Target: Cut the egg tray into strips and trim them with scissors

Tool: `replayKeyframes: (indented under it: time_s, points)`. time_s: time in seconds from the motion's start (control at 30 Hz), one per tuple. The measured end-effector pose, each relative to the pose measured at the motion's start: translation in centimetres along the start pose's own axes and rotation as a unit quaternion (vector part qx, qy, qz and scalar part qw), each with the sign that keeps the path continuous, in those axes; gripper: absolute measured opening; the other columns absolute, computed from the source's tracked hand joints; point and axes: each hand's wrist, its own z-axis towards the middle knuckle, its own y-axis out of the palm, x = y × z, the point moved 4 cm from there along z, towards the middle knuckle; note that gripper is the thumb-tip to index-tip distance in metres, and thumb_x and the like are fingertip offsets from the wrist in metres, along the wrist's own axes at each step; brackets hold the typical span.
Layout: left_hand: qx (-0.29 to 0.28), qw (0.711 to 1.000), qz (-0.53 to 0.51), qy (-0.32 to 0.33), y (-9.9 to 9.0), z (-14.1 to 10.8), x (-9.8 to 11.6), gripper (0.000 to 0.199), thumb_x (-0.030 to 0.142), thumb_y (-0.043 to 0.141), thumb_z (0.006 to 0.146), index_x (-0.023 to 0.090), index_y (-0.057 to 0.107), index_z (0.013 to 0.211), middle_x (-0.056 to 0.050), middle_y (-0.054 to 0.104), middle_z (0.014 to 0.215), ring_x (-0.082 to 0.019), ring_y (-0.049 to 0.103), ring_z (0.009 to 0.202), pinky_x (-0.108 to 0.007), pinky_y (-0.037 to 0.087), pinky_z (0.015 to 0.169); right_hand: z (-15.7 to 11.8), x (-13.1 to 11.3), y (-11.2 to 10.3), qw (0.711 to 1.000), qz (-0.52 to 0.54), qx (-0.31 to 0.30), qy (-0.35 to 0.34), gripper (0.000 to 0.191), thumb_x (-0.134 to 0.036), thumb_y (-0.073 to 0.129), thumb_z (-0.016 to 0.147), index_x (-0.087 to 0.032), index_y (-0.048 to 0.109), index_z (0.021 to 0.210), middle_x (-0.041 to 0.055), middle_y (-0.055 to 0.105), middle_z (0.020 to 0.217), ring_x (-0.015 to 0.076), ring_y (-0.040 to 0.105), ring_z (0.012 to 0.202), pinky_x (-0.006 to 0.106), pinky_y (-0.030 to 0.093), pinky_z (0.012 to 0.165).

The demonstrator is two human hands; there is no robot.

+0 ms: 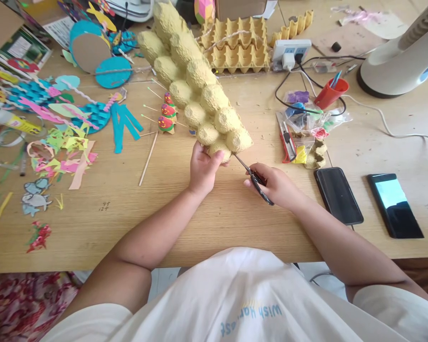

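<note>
My left hand point(204, 168) grips the near end of a long yellow egg carton piece point(199, 90), its rounded cups facing up. The piece is held up off the table and slants away to the upper left. In my right hand point(271, 183) is a pair of black-handled scissors point(256, 181). Their blades reach the carton's near corner, beside the last cups; how far they are parted I cannot tell. Just left of the carton stand small painted carton figures point(167, 118) in red and green, with pins stuck in them.
More egg carton point(235, 45) lies at the back by a power strip point(290, 51). To the right are a red box cutter point(286, 137), a red cup point(331, 93) and two phones point(338, 194). Paper scraps point(62, 152) and blue crafts point(92, 116) cover the left. A thin stick point(148, 159) lies near the figures.
</note>
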Motion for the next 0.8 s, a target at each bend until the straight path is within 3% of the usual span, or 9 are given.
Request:
replayKeyframes:
  time_s: [0.2,0.43,0.67,0.8]
  points:
    - [0.014,1.000,-0.012,-0.012,-0.1,0.0,0.3,0.061,0.065,0.088,0.071,0.028,0.062,0.113,-0.002,0.074,0.108,-0.012,0.069,0.078,-0.019,0.053,0.054,0.2,0.6,0.2,1.000,-0.012,0.005,-0.021,0.035,-0.055,0.063,0.096,-0.021,0.062,0.103,0.0013,0.064,0.077,0.0162,0.053,0.065,0.028,0.038,0.065]
    - [-0.002,0.999,-0.038,-0.015,0.3,-0.3,0.9,0.056,0.066,0.084,0.074,0.026,0.063,0.106,0.002,0.072,0.092,-0.006,0.058,0.053,-0.019,0.041,0.040,0.5,1.3,-0.1,0.995,-0.092,0.020,-0.039,0.048,-0.064,0.064,0.095,-0.022,0.064,0.119,0.0065,0.071,0.084,0.0223,0.061,0.071,0.031,0.039,0.066]
    - [-0.028,0.998,-0.056,-0.030,0.6,-0.3,1.3,0.057,0.069,0.085,0.072,0.025,0.062,0.100,0.006,0.068,0.080,-0.003,0.047,0.038,-0.021,0.029,0.031,0.4,1.3,-0.3,0.993,-0.106,0.039,-0.026,0.058,-0.074,0.060,0.095,-0.021,0.066,0.119,0.0082,0.071,0.086,0.0223,0.060,0.069,0.032,0.038,0.064]
    - [-0.028,0.997,-0.059,-0.040,0.6,-0.3,1.3,0.059,0.072,0.085,0.071,0.024,0.062,0.099,0.007,0.067,0.078,-0.002,0.044,0.038,-0.020,0.027,0.031,0.5,1.6,0.1,0.996,-0.064,0.031,-0.059,0.059,-0.076,0.062,0.093,-0.021,0.065,0.115,0.0059,0.069,0.084,0.0194,0.057,0.068,0.030,0.039,0.065]
